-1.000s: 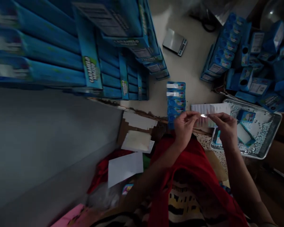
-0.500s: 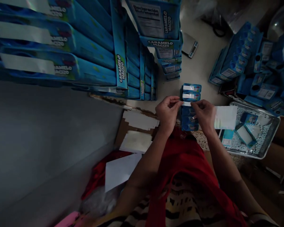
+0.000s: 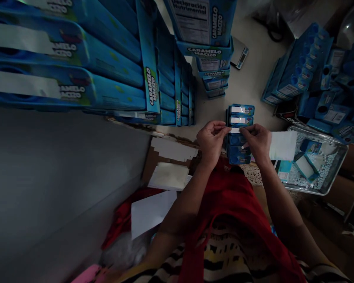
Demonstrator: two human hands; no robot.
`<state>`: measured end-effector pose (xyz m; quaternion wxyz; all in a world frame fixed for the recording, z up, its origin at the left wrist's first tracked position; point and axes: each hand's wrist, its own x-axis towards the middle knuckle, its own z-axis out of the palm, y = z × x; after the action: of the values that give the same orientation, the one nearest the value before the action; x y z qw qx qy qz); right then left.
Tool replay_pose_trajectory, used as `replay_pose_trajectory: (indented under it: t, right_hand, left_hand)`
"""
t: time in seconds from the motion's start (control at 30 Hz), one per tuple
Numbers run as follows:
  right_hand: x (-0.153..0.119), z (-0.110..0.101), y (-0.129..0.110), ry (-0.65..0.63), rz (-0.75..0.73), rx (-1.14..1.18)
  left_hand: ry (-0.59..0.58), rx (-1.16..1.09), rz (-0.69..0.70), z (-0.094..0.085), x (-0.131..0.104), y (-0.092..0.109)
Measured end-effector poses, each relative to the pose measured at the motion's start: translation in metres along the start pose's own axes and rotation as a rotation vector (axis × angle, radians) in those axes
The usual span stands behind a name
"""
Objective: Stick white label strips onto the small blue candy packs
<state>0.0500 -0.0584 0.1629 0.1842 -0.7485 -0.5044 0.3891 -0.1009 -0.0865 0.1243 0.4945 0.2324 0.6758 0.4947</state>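
A short column of small blue boxes [image 3: 239, 150] stands in front of me. The two farthest carry white stickers [image 3: 238, 110] across their tops. Over the third box, a white sticker [image 3: 235, 130] is stretched between my hands. My left hand [image 3: 212, 139] pinches its left end with thumb and forefinger. Its right end is pinched by my right hand [image 3: 257, 142]. A white sheet [image 3: 283, 146] sticks out to the right from behind my right hand; whether the fingers grip it is hidden. A small pale tip [image 3: 244, 146] shows below the right fingers, too small to name.
Tall stacks of blue candy boxes [image 3: 115, 84] rise at the left, with another stack [image 3: 212, 51] ahead. A small scale [image 3: 239, 55] lies behind. At right are a metal tray [image 3: 327, 190] of white pellets and piled blue boxes [image 3: 330, 102]. Paper sheets [image 3: 168, 175] lie lower left.
The view has shifted slightly, so the box column and both hands appear a little farther right. Both hands keep their pinch on the sticker over the third box.
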Motion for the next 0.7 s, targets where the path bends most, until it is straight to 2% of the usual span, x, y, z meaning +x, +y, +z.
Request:
replay_pose_trajectory:
  t: [0.17,0.33,0.37,0.43,0.53,0.6,0.67,0.7]
  right_hand:
    - [0.010,-0.001,0.012,0.151,0.037,-0.023]
    - [0.011,0.008,0.022,-0.035,0.122,0.279]
    - [0.008,0.007,0.024,-0.054,0.117,0.340]
    - [0.000,-0.002,0.032,-0.084,0.100,0.475]
    - [-0.006,-0.034,0.065,-0.093,0.085,0.651]
    - [0.002,-0.055,0.097,-0.069,0.093,0.656]
    - [0.021,-0.064,0.128,-0.056,0.140,0.517]
    - [0.032,-0.062,0.140,-0.054,0.154,0.383]
  left_hand:
    - [-0.039,-0.126,-0.212,-0.004,0.013,-0.020]
    - [-0.129,-0.219,-0.421,0.009,0.024,-0.056]
    - [-0.121,-0.218,-0.424,0.011,0.024,-0.062]
    - [-0.013,-0.108,-0.346,0.007,0.022,-0.072]
    - [0.205,0.134,-0.105,-0.015,0.002,-0.085]
    - [0.295,0.212,0.010,-0.033,-0.024,-0.096]
    - [0.334,0.268,0.001,-0.045,-0.059,-0.109]
    - [0.294,0.326,-0.047,-0.046,-0.078,-0.116]
